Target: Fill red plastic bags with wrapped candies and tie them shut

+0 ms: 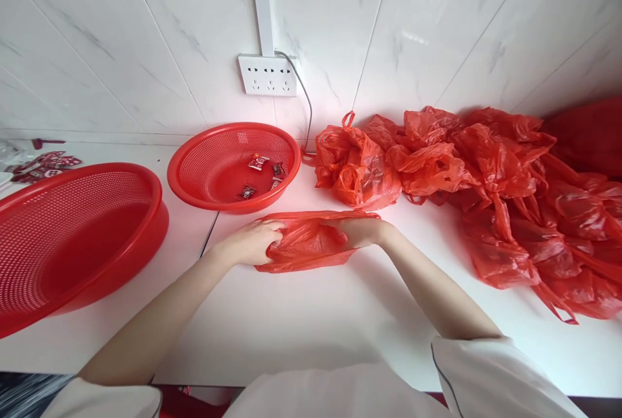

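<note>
A red plastic bag (311, 246) lies on the white table in front of me, its mouth spread wide between my two hands. My left hand (260, 241) grips the bag's left edge, with the fingertips curled inside the mouth. On the other side, my right hand (362, 232) reaches into the bag, and red film covers most of its fingers. Just beyond the bag stands a round red mesh basket (214, 165) with several small wrapped packets (258, 162) at its bottom. Whether anything lies inside the bag cannot be made out.
A larger red basket (87, 236) stands at the left, partly out of view. Small red-and-white packets (48, 165) lie behind it. Filled, crumpled red bags (495, 172) are heaped along the right. A power socket (268, 75) with a grey cable is on the tiled wall.
</note>
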`<state>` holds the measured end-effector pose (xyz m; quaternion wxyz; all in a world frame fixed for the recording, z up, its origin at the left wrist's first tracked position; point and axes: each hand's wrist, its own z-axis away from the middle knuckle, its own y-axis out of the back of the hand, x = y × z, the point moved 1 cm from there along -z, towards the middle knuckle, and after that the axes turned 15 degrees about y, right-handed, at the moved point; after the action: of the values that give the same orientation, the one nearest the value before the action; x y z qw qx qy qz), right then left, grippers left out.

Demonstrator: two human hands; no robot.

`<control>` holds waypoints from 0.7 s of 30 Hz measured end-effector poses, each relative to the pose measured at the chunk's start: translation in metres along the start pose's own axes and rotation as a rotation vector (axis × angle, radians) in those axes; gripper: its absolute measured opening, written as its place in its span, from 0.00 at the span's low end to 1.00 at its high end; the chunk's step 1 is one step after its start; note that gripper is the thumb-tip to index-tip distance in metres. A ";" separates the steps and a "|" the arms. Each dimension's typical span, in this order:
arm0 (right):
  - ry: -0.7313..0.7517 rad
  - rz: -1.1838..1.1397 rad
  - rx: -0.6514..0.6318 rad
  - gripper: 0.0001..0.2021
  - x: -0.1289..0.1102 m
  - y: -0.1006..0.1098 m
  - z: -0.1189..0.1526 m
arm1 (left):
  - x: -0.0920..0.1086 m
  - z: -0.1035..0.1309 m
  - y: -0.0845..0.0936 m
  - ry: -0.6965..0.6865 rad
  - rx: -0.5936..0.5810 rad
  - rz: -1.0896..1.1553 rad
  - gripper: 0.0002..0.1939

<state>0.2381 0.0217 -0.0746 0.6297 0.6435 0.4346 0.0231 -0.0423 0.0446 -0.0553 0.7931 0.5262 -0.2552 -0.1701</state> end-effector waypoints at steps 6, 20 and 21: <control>0.437 0.031 -0.075 0.16 -0.046 0.003 -0.001 | 0.019 -0.001 -0.001 0.127 0.193 0.091 0.13; 0.152 0.159 -0.325 0.57 0.031 -0.048 0.006 | -0.012 -0.019 -0.052 0.006 0.141 0.060 0.51; 0.135 0.140 -0.320 0.57 0.034 -0.049 0.009 | -0.017 -0.020 -0.054 0.009 0.134 0.072 0.50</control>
<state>0.2385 0.0265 -0.1346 0.6903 0.5607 0.4208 0.1791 -0.0446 0.0473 -0.1155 0.7630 0.5692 -0.2813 -0.1216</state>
